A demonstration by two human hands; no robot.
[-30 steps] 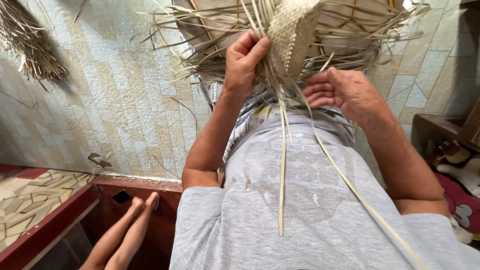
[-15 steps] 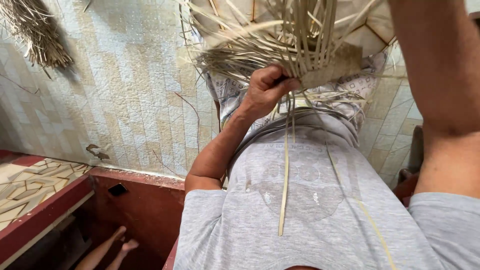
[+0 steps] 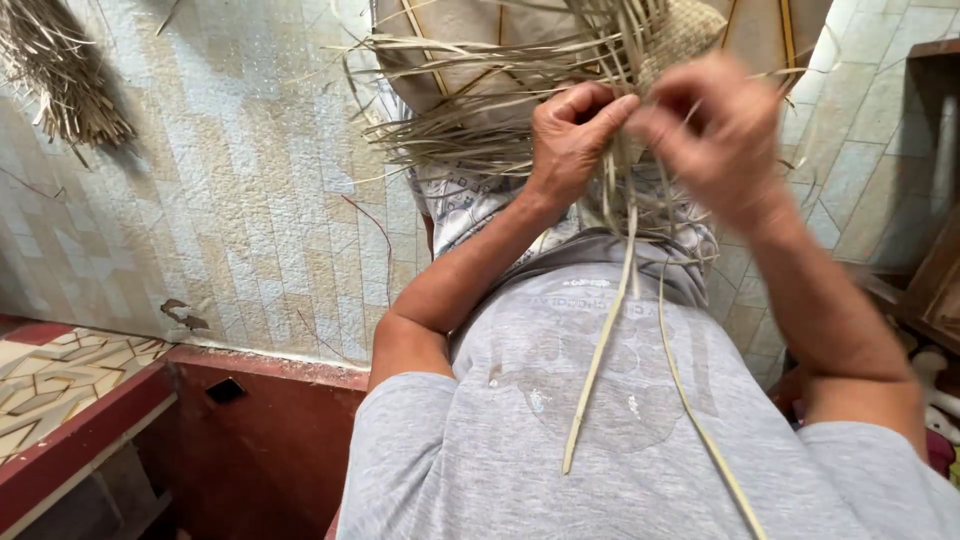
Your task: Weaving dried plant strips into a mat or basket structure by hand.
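Woven patch (image 3: 690, 30) small, started | loose strips (image 3: 480, 110) mostly unwoven | left hand (image 3: 570, 135) fingers pinch strips | right hand (image 3: 715, 125) blurred, grip unclear

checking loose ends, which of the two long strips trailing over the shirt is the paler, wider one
The left strip, hanging from below the left hand to mid-chest. The other strip is thinner, darker and slants off toward the lower right.
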